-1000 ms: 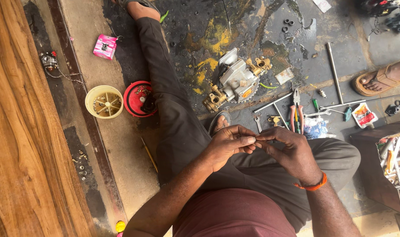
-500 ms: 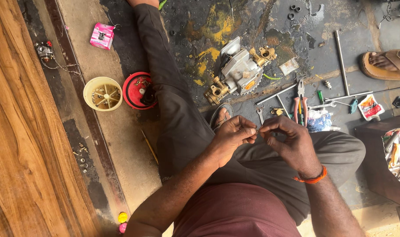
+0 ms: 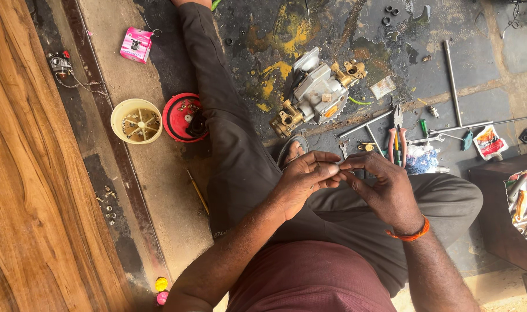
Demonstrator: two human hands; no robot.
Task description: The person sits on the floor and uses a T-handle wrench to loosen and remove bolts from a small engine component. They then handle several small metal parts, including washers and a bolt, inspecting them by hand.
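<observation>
A small part, too small to identify, is pinched between the fingertips of the left hand (image 3: 301, 182) and right hand (image 3: 385, 188); the pump assembly (image 3: 318, 92) is left dismantled on the floor (image 3: 448, 86); pliers (image 3: 397, 136) lie unused.

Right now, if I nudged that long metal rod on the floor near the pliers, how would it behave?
The long metal rod looks round and straight, so it would probably roll. It seems rigid, likely heavy for its thinness. The stained floor might make it slippery.
</observation>
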